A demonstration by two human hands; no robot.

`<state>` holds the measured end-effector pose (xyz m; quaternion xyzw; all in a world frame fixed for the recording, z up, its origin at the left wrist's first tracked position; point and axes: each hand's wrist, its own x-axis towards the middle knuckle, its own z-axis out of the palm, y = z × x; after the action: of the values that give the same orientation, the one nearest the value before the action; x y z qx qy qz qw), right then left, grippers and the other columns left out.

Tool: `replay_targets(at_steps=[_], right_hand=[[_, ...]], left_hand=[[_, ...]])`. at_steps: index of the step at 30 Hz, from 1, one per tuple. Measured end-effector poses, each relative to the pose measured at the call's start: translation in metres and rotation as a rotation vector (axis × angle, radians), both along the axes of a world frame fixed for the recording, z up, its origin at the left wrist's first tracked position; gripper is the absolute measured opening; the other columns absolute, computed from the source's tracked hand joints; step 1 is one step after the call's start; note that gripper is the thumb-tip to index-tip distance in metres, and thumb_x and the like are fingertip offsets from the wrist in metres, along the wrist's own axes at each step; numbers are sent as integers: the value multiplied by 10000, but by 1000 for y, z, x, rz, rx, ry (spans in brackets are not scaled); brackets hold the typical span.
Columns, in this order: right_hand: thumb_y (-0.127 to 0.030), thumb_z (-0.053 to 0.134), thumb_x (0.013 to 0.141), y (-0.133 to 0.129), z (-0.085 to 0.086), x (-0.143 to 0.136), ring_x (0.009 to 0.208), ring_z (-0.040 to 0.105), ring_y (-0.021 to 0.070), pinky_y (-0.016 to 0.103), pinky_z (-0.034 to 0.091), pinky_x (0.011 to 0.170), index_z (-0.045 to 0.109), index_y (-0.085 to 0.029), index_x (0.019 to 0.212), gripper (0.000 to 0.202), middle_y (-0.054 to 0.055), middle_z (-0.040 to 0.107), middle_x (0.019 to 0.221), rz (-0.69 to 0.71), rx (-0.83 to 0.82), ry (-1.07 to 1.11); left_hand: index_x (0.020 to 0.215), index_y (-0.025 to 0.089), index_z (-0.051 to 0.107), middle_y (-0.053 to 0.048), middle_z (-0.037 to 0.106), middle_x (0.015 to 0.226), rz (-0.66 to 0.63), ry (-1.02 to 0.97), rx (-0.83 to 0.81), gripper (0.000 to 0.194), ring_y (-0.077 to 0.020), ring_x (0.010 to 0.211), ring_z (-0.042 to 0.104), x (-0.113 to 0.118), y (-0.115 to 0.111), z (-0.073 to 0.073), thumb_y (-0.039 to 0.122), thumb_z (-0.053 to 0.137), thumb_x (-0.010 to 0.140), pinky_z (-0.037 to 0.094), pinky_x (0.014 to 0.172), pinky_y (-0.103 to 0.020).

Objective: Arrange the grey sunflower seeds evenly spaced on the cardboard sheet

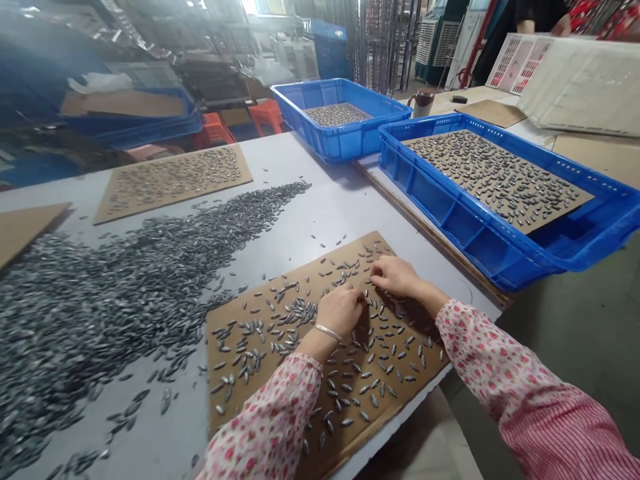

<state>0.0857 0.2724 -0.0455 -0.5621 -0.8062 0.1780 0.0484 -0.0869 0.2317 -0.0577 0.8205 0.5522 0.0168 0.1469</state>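
A brown cardboard sheet (273, 417) lies on the table in front of me, strewn with small grey metal pieces (303, 310), pointed at both ends. Over its middle is my left hand (341, 310), fingers curled down and pinched near the pieces. My right hand (393, 275) sits close by to the right, thumb and fingers drawn together just above the sheet's far right part. What either set of fingertips holds, if anything, is hidden. Pieces on the right half of the sheet lie spread apart; those on the left are more clumped.
A long heap of the same pieces (125, 287) covers the table's left. Another loaded cardboard sheet (175, 180) lies behind it. Two blue trays (425, 197) with filled sheets stand at right and back. A mug (423, 103) and a white crate (580, 83) are beyond, near another person.
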Motion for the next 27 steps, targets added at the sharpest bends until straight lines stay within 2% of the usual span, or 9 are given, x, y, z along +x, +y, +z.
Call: replay_targets(at_steps=[5, 8, 13, 16, 20, 23, 27], right_hand=[[-307, 534, 836, -5, -12, 7, 879, 556, 152, 227, 366, 661, 686, -226, 870, 176, 27, 627, 958, 78, -42, -1], [-311, 543, 830, -10, -15, 5, 896, 554, 167, 232, 366, 652, 697, -245, 841, 168, 31, 619, 919, 109, -35, -40], [-315, 570, 819, -9, -17, 4, 878, 547, 170, 237, 370, 659, 690, -236, 833, 145, 33, 611, 895, 65, -7, -6], [-325, 552, 846, 0, -19, 4, 888, 541, 159, 238, 379, 692, 684, -229, 885, 168, 35, 607, 925, 1, 7, 65], [-300, 540, 856, 17, -23, -2, 925, 530, 166, 247, 389, 711, 676, -247, 925, 161, 34, 597, 936, -80, 63, 86], [-286, 527, 862, 25, -24, -8, 946, 522, 186, 266, 402, 735, 680, -250, 923, 169, 48, 594, 945, -61, 109, 19], [-276, 510, 872, 27, -20, -7, 943, 515, 195, 278, 414, 765, 686, -227, 907, 186, 73, 597, 968, 24, 121, -68]], left_hand=[[887, 248, 675, -47, 648, 913, 14, 55, -45, 241, -197, 845, 610, 6, 5, -3, 291, 442, 843, 443, 662, -273], [879, 227, 665, -57, 641, 925, 39, 74, -10, 265, -193, 857, 609, 5, 3, -3, 298, 410, 866, 443, 662, -267], [900, 244, 646, -44, 630, 931, 59, 29, 51, 277, -183, 835, 603, -6, 4, -9, 369, 400, 889, 441, 669, -271], [946, 236, 636, -51, 629, 959, 128, -14, 99, 256, -182, 862, 596, -11, 12, -5, 354, 417, 885, 442, 696, -271], [1038, 234, 629, -63, 621, 992, 174, 0, 82, 268, -194, 880, 598, -8, 28, 6, 338, 442, 877, 447, 694, -281], [1024, 232, 646, -70, 609, 992, 167, 37, 77, 274, -199, 898, 593, 0, 40, 8, 334, 433, 886, 445, 682, -280], [930, 207, 668, -78, 604, 956, 118, 89, 89, 274, -194, 891, 582, 7, 50, 1, 311, 417, 894, 438, 669, -270]])
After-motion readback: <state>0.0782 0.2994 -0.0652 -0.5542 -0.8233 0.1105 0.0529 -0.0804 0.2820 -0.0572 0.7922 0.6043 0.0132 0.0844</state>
